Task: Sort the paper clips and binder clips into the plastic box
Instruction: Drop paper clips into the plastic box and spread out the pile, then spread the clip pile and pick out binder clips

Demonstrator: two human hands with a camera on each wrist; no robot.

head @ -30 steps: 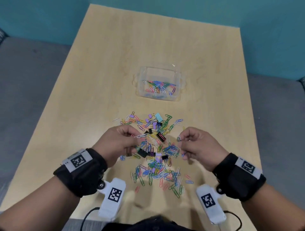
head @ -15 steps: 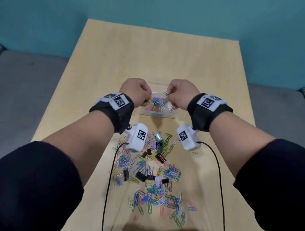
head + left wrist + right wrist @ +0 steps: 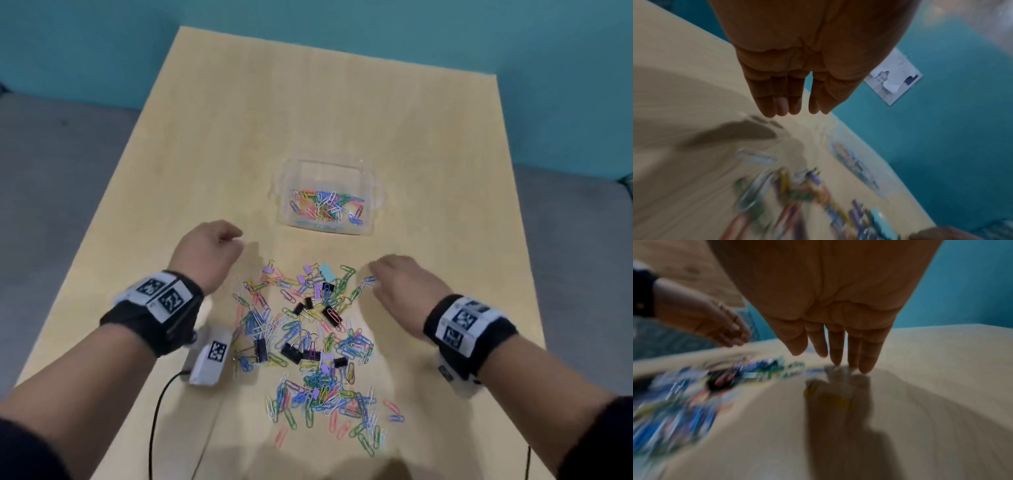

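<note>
Head view: pile of clips (image 3: 305, 339) spread nearest, just short of plastic box (image 3: 327, 202). Left hand (image 3: 205, 253) and right hand (image 3: 397, 284) flank pile, fingers straight, empty. Best pinch edge clips singly, then carry beyond into box.

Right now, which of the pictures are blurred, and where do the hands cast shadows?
Head view: mostly sharp, both hands slightly smeared. Left wrist view: the clip pile is streaked by motion; the left hand throws a shadow on the table. Right wrist view: pile equally blurred; the right hand casts a long shadow beneath its fingers.
</note>
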